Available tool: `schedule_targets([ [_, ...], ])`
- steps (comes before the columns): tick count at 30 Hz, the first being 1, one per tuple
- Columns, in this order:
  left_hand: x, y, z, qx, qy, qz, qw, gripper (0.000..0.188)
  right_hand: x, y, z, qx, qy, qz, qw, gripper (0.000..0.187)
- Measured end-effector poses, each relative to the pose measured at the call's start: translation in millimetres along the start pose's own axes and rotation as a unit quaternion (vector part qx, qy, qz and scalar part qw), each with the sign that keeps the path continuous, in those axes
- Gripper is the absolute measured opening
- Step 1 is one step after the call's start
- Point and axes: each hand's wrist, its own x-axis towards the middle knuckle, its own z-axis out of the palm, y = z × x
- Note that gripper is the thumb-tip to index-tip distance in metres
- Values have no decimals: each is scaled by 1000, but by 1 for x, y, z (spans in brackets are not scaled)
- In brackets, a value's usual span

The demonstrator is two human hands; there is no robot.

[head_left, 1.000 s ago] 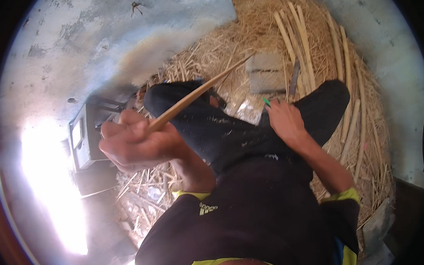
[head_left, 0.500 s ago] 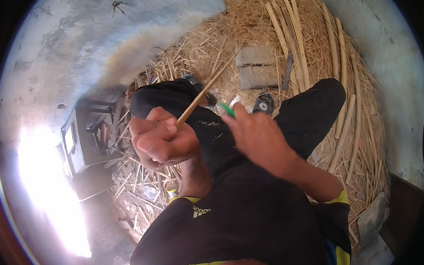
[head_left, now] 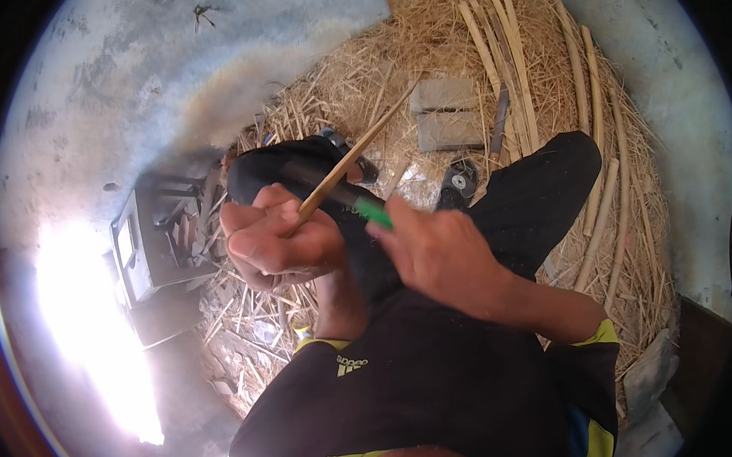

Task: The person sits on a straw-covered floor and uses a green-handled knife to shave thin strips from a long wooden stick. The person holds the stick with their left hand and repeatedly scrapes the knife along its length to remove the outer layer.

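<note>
My left hand (head_left: 281,240) is closed around the lower end of a thin bamboo strip (head_left: 354,154), which slants up and away to the right. In my right hand (head_left: 446,249) is a green-handled knife (head_left: 375,213). Its dark blade is smeared by motion and reaches left to the strip, just above my left fingers; whether it touches cannot be made out. Both hands are in front of my body, over my dark trousers (head_left: 537,186).
Straw-like shavings (head_left: 421,45) cover the floor. Two grey bricks (head_left: 450,130) lie ahead, near my sandal (head_left: 459,180). Long bamboo strips (head_left: 513,60) and poles (head_left: 599,204) lie at right. A box-like wooden piece (head_left: 152,245) stands at left by the wall (head_left: 104,115).
My right hand has moved slightly left and down, bringing the knife to the bamboo strip. My left hand keeps its hold, nearly unmoved.
</note>
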Motion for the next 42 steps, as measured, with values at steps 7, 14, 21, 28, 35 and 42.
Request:
schedule_targets([
  [7,0,-6,-11,98,-39,39,994,46,7,-4,-4,58,3,-38,998,21],
  [14,-4,-13,-4,0,2,47,999,46,4,-16,-12,51,-28,-57,997,18],
  [21,0,-19,-16,-6,-22,59,998,42,7,-11,-7,-5,-40,11,999,20],
  [28,2,-22,-14,261,5,141,955,40,24,24,4,-83,-34,39,995,24],
  [35,8,-27,-19,190,-10,123,974,40,40,77,32,-143,22,82,986,26],
  [42,20,14,-14,-25,148,-19,988,39,20,13,26,55,65,-69,994,24],
])
